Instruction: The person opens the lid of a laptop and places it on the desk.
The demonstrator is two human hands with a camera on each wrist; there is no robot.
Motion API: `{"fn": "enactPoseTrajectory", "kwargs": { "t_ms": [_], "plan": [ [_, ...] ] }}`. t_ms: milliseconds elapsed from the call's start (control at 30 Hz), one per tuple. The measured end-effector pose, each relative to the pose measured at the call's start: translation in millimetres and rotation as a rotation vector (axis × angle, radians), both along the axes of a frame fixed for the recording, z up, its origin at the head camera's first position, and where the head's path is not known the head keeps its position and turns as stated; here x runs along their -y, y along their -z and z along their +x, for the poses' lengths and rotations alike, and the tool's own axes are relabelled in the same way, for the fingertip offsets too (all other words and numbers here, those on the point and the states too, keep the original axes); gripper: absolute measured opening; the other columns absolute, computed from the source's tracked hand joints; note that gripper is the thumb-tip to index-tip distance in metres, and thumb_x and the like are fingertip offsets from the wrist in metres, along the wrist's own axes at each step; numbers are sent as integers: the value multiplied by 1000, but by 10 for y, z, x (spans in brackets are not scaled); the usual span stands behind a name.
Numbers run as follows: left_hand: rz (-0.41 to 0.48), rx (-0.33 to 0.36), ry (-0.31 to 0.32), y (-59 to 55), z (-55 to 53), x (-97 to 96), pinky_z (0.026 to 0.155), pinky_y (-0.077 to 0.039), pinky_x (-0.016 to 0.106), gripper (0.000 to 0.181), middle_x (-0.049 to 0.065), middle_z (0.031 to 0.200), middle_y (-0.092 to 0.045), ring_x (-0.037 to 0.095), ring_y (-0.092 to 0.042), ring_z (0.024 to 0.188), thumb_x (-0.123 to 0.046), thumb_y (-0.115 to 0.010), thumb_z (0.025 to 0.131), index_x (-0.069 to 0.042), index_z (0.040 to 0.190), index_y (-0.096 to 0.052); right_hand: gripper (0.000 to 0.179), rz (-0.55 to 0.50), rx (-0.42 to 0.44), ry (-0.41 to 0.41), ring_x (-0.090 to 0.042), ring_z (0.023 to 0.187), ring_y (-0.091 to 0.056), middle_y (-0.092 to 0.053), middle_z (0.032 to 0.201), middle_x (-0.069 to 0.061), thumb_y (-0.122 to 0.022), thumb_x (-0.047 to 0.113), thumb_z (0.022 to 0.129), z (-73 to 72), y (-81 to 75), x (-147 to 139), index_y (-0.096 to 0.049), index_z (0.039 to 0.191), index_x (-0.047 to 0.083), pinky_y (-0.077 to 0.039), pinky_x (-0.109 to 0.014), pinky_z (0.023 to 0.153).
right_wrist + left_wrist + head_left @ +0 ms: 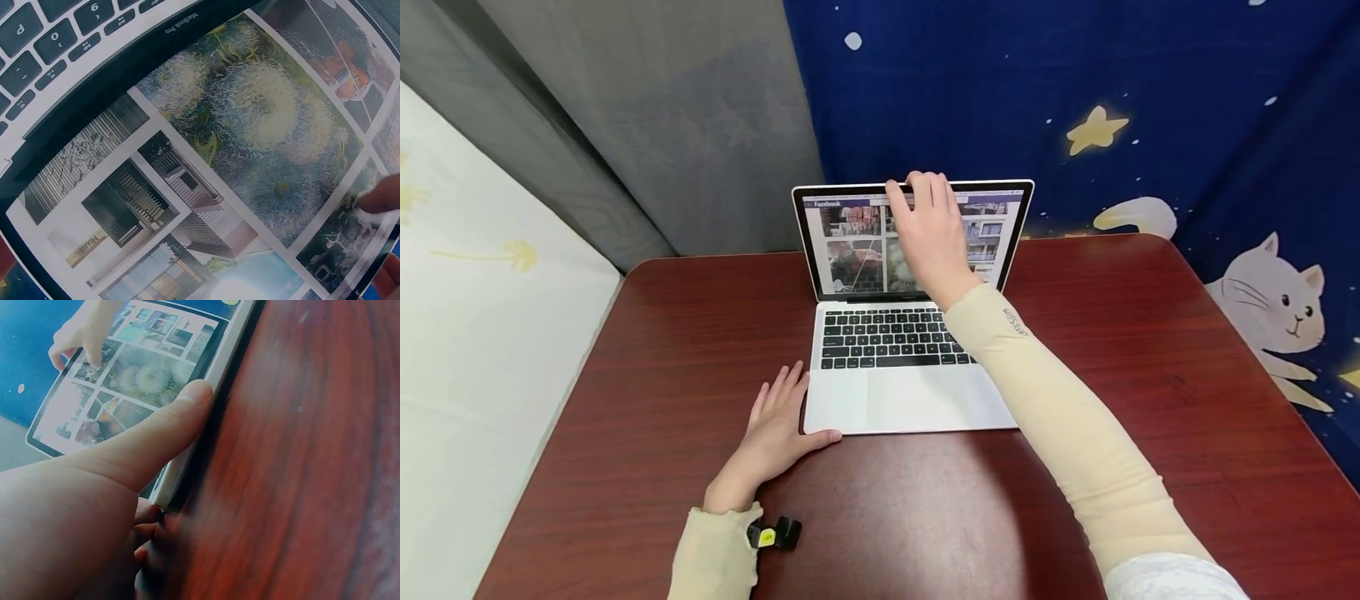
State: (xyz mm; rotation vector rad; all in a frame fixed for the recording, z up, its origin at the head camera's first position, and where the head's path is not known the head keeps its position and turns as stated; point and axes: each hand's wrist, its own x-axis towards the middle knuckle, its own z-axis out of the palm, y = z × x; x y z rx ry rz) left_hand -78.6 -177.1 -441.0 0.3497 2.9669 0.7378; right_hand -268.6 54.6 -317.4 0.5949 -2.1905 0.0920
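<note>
A silver laptop point(835, 400) stands unfolded on the table, its lit screen point(853, 267) showing a grid of photos. At the lid's top edge my right hand point(932, 242) pinches the rim, thumb on the front and fingers reaching over the top. The right wrist view shows the thumb point(381, 197) against the screen's face. My left hand point(775, 433) rests at the base's front left corner, fingers straight along the left side. Its thumb point(156, 431) lies along the front edge. Part of the keyboard point(887, 337) is hidden by the right forearm.
The laptop sits on a dark red wooden table point(700, 333) with rounded far corners. Behind it hang a grey curtain point(700, 125) and a blue curtain point(962, 100) with stars and a cat. A white sheet point(490, 333) borders the left side. A small black device point(775, 533) is strapped to the left wrist.
</note>
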Motion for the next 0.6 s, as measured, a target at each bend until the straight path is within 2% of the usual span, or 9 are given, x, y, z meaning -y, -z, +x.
{"fn": "enactPoseTrajectory", "kwargs": {
  "t_ms": [200, 333, 600],
  "plan": [
    [-8, 19, -4, -19, 7, 11, 104, -1, 46, 101, 8, 148, -11, 26, -3, 135, -66, -58, 69, -4, 141, -23, 53, 65, 101, 40, -34, 120, -29, -33, 129, -18, -48, 3, 81, 17, 8, 12, -38, 133, 9, -8, -46, 106],
    [-10, 23, -6, -8, 8, 8, 104, -1, 46, 101, 8, 148, -11, 26, -3, 135, -66, -58, 69, -5, 141, -23, 58, 73, 120, 32, -35, 123, -25, -30, 131, -19, -50, 10, 80, 11, 36, 3, -33, 136, 8, -6, -48, 106],
    [-8, 24, -10, -2, -1, 1, 104, 0, 46, 100, 8, 148, -10, 25, -2, 135, -65, -59, 69, -5, 141, -23, 62, 75, 154, 3, -35, 122, -24, -27, 131, -19, -51, 12, 79, -41, 27, -34, -30, 137, 7, -4, -49, 105]
  ]
}}
